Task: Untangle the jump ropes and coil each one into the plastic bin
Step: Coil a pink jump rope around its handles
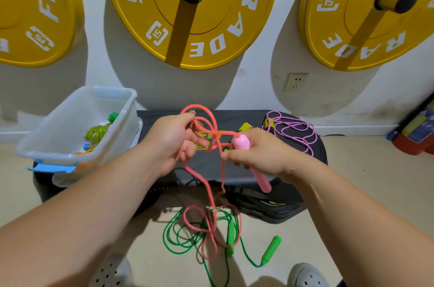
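Pink rope (218, 132) is in both your hands. Your left hand (171, 141) has its fingers curled round a few loops of it, up high. Your right hand (260, 155) is wrapped tight round the pink handle (240, 143). That handle is tilted. Its top, where the rope comes out, points up and toward your left hand. Its bottom points down toward you.

From your hands the rope drops to the floor, between your arms. Down there it lies across the green rope (271, 250), and the two look mixed up. So the messy part is below your hands, not beside them. I think you must lift the pink rope up and off the green one before you can wind it.

Your left hand is nearer the plastic bin (70, 122), which sits on your left. A purple rope (293, 130) waits on the black bench (234, 120), near your right hand.
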